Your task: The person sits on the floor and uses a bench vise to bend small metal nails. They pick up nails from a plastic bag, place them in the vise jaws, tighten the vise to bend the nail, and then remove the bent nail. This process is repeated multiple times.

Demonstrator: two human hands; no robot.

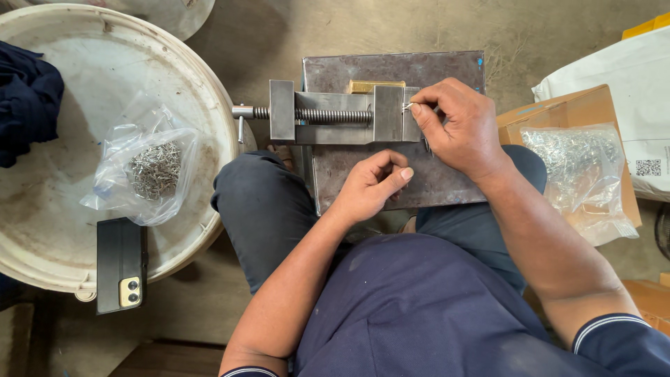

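A small steel vise (335, 115) with a threaded screw lies on a grey metal box (391, 70) between my knees. My right hand (457, 129) pinches a small bent wire piece (407, 106) at the vise's right jaw. My left hand (373, 183) rests on the box just below the vise, fingers curled with thumb against them; whether it holds anything small I cannot tell.
A white round lid (202, 105) at left carries a clear bag of small metal pieces (150, 171), a dark cloth (28, 98) and a black phone (120, 265). At right, a cardboard box (569, 112) holds another clear bag of metal pieces (583, 174). White bag (628, 77) behind.
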